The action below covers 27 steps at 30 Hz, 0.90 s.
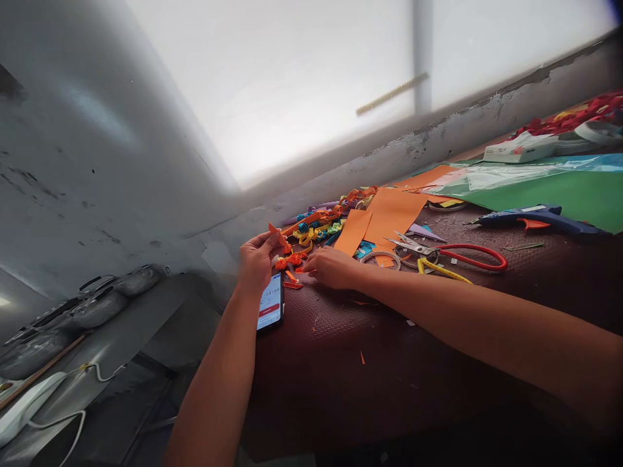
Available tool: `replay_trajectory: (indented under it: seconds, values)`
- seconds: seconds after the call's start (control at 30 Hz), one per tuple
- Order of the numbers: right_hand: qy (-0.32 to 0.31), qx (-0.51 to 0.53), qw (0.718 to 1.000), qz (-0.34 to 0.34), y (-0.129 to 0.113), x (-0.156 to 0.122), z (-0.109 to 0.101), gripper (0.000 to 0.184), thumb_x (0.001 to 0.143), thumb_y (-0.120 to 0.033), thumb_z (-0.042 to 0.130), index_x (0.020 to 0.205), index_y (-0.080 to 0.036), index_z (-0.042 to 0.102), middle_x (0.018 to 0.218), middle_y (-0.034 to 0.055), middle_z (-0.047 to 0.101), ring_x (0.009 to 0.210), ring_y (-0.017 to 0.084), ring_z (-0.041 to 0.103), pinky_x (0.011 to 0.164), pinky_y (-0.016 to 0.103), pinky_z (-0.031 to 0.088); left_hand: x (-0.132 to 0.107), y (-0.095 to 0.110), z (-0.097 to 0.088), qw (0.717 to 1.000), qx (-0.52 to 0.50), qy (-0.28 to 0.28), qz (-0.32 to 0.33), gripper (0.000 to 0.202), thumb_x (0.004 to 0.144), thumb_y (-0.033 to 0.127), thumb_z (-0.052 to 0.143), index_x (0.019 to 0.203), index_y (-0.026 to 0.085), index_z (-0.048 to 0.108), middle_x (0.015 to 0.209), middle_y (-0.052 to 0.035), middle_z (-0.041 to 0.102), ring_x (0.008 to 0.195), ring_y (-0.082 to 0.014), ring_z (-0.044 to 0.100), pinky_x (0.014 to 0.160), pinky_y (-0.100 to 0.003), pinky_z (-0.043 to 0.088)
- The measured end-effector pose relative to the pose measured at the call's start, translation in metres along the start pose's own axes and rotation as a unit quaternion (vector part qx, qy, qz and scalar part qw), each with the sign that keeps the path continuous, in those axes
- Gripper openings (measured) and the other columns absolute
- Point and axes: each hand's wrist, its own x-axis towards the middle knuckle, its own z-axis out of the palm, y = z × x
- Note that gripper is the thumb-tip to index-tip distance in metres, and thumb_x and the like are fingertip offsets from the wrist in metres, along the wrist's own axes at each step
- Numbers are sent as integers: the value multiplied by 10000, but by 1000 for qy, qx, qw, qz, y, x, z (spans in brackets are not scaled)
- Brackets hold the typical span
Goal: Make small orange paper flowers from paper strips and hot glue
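With our left hand (257, 261) we pinch an orange paper strip (277, 237) between thumb and fingers, its tip standing up over the far end of the phone (270, 309). Our right hand (333, 267) is low over the dark surface (331, 383), its fingers bent beside small orange pieces (291, 261); we cannot tell whether its grip is pinching anything. Those pieces lie between our two hands. Beyond them we see a heap of multicoloured curled paper (316, 228). Orange sheets (394, 213) lie past our right hand, with red-and-yellow-handled scissors (430, 250) near them and a blue glue gun (540, 216) farther right.
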Motion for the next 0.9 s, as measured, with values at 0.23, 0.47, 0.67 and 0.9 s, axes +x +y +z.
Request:
replay_trajectory:
  seconds: [0.23, 0.47, 0.67, 0.9]
  values:
    - [239, 258, 928, 124, 20, 7, -18, 387, 912, -431, 610, 1030, -108, 786, 802, 80, 736, 683, 166, 631, 618, 268, 469, -4, -3, 2, 998, 37, -44, -23, 393, 569, 396, 942, 798, 137, 756, 676, -37, 740, 597, -151, 680, 629, -300, 580]
    - [273, 437, 848, 126, 23, 8, -23, 472, 746, -485, 760, 1064, -137, 771, 827, 72, 748, 656, 129, 633, 642, 267, 542, -12, -9, 11, 991, 54, -122, -34, 385, 572, 333, 951, 785, 157, 684, 783, -64, 787, 673, -177, 729, 686, -309, 588]
    - [220, 476, 843, 120, 17, 8, -22, 340, 658, -398, 821, 862, -127, 800, 800, 76, 756, 678, 138, 651, 634, 251, 529, -17, -11, 16, 985, 71, -153, -23, 377, 602, 324, 934, 805, 174, 654, 754, -37, 774, 652, -178, 718, 616, -294, 561]
    - [197, 442, 867, 117, 13, 7, -22, 286, 695, -349, 809, 871, -124, 790, 747, 48, 737, 641, 125, 630, 588, 229, 488, -17, -12, 17, 982, 106, -158, 8, 342, 698, 368, 848, 788, 188, 572, 751, -29, 740, 625, -178, 695, 574, -291, 531]
